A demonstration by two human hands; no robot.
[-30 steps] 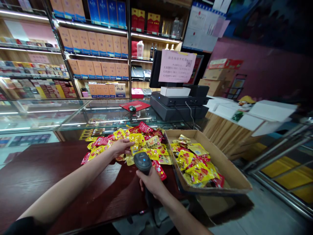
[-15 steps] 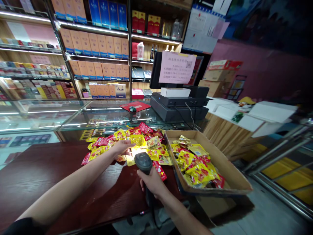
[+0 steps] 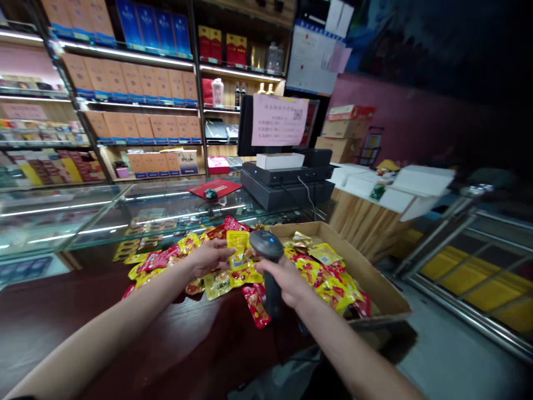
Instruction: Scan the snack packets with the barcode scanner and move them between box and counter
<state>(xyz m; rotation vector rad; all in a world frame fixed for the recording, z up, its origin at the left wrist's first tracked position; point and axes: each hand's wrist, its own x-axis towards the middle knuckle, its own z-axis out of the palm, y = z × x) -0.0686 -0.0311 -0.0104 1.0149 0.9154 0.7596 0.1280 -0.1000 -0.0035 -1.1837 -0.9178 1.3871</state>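
Observation:
My right hand (image 3: pixel 288 279) is wrapped round the handle of a dark barcode scanner (image 3: pixel 266 247), which shows a small blue light on top. My left hand (image 3: pixel 210 259) grips the left edge of a yellow snack packet (image 3: pixel 238 249), its printed face turned toward me beside the scanner head. Under and around this hand lies a loose pile of red and yellow snack packets (image 3: pixel 160 259). A red packet (image 3: pixel 256 305) lies at the near side of the pile, partly behind the scanner handle.
An open cardboard box (image 3: pixel 385 291) with several packets stands right of the pile on the dark wooden table (image 3: pixel 183 328). Behind are a glass counter (image 3: pixel 154 205), a red mat (image 3: pixel 225 188) with a mouse, and a monitor (image 3: pixel 245 125). A metal railing (image 3: pixel 453 283) runs at the right.
The scanner has moved right and up, away from the pile's front, and its bright light on the packets is gone. The yellow packet now stands more upright in my left hand. The view has shifted right.

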